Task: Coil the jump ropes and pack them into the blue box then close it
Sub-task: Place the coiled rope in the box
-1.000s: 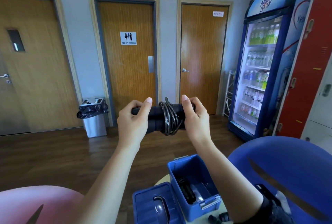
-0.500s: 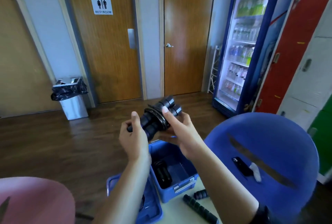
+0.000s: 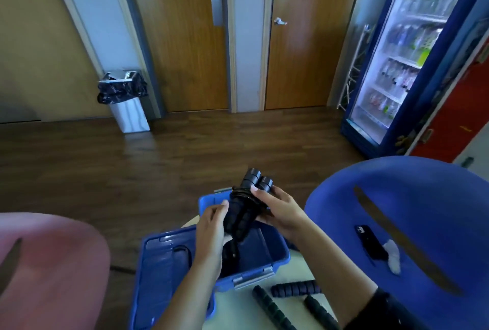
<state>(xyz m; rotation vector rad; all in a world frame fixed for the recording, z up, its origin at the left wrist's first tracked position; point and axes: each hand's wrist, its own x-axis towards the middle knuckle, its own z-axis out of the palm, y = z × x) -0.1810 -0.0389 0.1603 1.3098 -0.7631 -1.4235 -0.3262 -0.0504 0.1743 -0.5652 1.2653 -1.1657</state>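
Observation:
A coiled black jump rope [image 3: 244,206], its two handles side by side with the cord wound around them, hangs tilted just above the open blue box [image 3: 277,259]. My left hand [image 3: 211,232] grips its lower end and my right hand [image 3: 280,210] holds its upper part. Inside the box another dark rope bundle [image 3: 229,253] shows partly, behind my left wrist. The box's blue lid [image 3: 158,271] lies open to the left. Loose black handles [image 3: 296,288] lie on the white table in front of the box.
A blue chair [image 3: 423,224] at the right carries a black phone [image 3: 370,242] and a white wad. A pink chair [image 3: 53,263] stands at the left. Farther off are a wooden floor, a bin [image 3: 127,102], doors and a drinks fridge [image 3: 412,52].
Both hands have brought the coiled rope down from chest height to just above the open box, and tilted it from level to steep. My view has dipped toward the table.

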